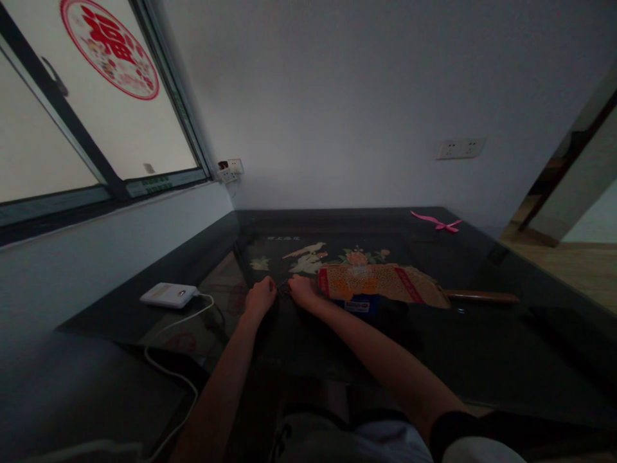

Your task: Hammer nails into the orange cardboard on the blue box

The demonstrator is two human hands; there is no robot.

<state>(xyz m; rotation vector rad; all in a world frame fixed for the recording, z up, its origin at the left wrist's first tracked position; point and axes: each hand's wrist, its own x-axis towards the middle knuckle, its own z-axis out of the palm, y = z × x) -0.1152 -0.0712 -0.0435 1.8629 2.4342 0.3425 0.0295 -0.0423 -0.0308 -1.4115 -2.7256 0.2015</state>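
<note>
My left hand [261,296] and my right hand [303,292] rest close together on the dark glossy tabletop, fingers curled inward. Between their fingertips is a small dark, thin thing [283,287], too dim to name. Both hands look pinched on it. Just right of my right hand lies a woven fan [380,283] with red bands and a brown wooden handle [482,296]. Against the fan's near edge sits a dark item with a blue label [359,305], partly lost in shadow.
A white power bank [169,294] with a white cable [168,370] lies at the left. A pink ribbon [441,223] is at the far right of the table [337,218]. Wall sockets [461,148] and a window [116,128] border the table.
</note>
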